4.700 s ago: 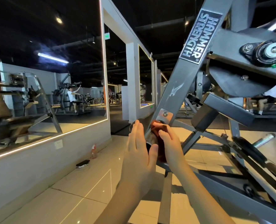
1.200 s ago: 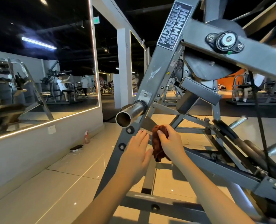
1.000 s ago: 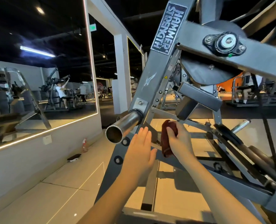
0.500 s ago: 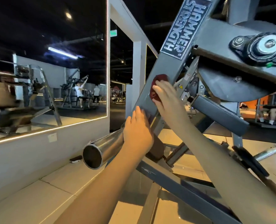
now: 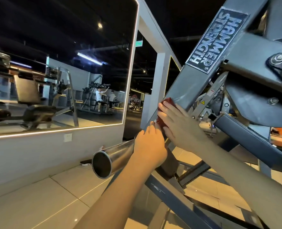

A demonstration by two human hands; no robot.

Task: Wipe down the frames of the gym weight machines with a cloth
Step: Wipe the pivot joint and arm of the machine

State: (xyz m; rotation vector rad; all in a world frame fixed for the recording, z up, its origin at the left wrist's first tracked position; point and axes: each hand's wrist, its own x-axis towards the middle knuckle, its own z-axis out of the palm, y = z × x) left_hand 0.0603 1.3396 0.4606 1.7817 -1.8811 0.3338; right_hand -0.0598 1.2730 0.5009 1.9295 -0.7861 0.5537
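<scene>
Head view, nearest first: two bare forearms reach up and forward from the bottom edge. The left hand (image 5: 149, 146) shows its back to the camera, fingers together and nearly straight, tips resting on the grey frame beam (image 5: 194, 80) just above the root of a polished steel tube (image 5: 117, 156); it grips nothing. Just above and to its right, the right hand (image 5: 178, 124) lies palm-down across the beam, fingers pointing left and only slightly bent, pressing a dark red cloth (image 5: 168, 101) flat against the metal rather than closing a fist round it.

The cloth sits on the beam's lower stretch, on its left edge, well below the nameplate (image 5: 217, 40). Only two patches of it show, one above the fingers and one under the fingertips; the palm hides the rest, so its shape and fold cannot be made out.

The beam's long axis runs diagonally, from lower left beside the hands to the upper right. The tube sticks out from it toward the camera and to the left, its open end facing the viewer. A lower frame rail (image 5: 170, 195) slants down to the right beneath the forearms.

Further right, a pivot bearing (image 5: 280, 63) is cut by the picture's edge. Beyond, pale floor tiles (image 5: 38, 204) meet a wall carrying a socket (image 5: 68, 137) and a large mirror (image 5: 62, 63), whose reflected machines and seated figures are blurred.
</scene>
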